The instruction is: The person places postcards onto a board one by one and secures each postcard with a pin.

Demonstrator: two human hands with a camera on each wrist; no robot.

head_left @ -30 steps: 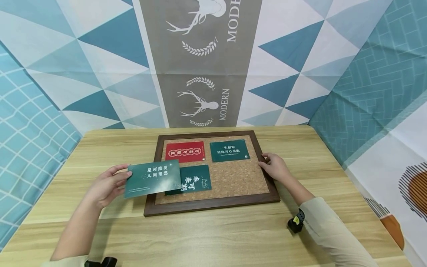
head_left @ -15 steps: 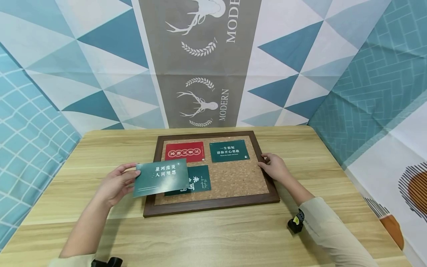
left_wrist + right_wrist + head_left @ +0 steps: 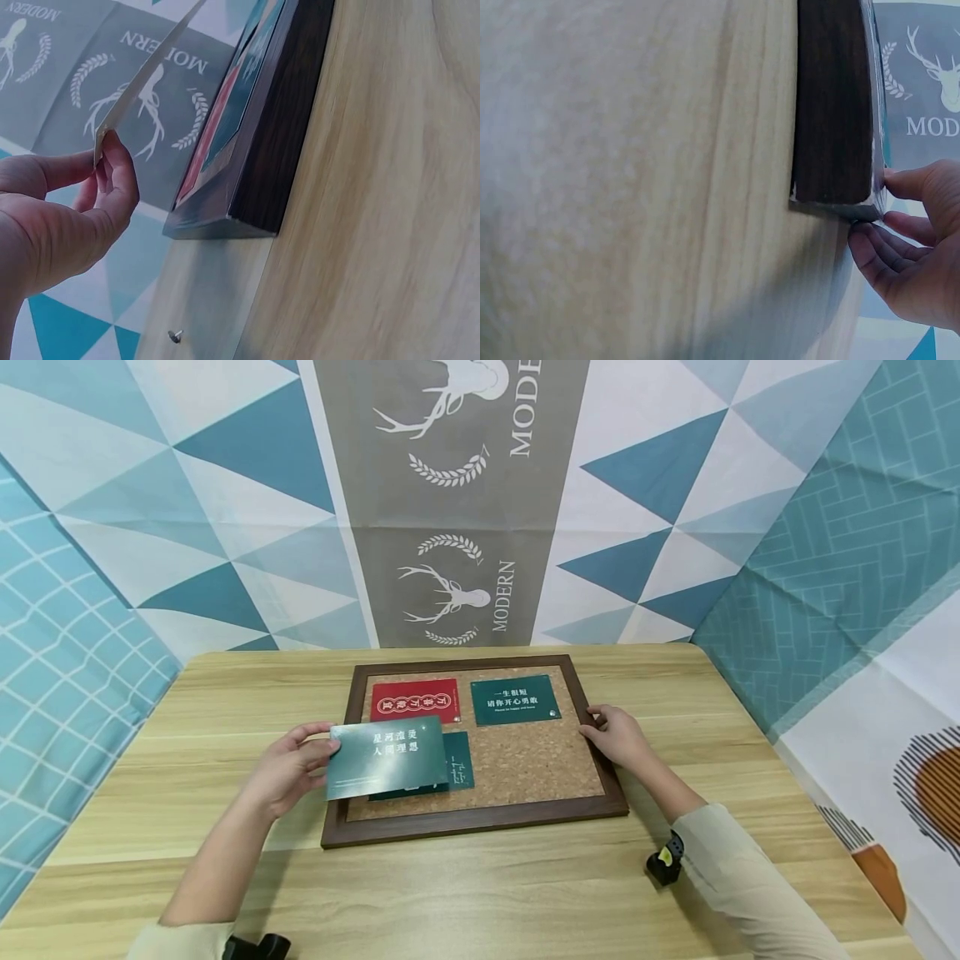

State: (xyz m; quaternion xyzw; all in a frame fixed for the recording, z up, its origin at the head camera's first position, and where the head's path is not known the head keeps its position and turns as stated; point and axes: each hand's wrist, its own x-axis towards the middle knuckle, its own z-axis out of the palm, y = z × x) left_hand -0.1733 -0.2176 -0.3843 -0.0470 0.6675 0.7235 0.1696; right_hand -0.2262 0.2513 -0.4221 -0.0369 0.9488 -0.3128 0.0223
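Note:
My left hand (image 3: 296, 768) pinches the left edge of a dark green card (image 3: 386, 768) with white Chinese lettering. In the left wrist view, that card (image 3: 142, 75) shows nearly edge-on between thumb and fingers. It is held over the left part of a cork board (image 3: 525, 768) with a brown wooden frame. Beneath it, another green card (image 3: 461, 762) is mostly hidden. A red card (image 3: 416, 700) and a third green card (image 3: 515, 700) lie along the board's upper half. My right hand (image 3: 618, 735) grips the frame's right side, thumb on top.
The board lies on a light wooden table (image 3: 465, 893). A small metal pin (image 3: 175, 336) lies on the tabletop beyond the frame's left side in the left wrist view. Patterned cloth (image 3: 247, 527) covers the walls behind and at both sides.
My left hand has carried the green card rightward, from the board's left edge to farther over it, covering more of the lower green card. My right hand stays on the frame.

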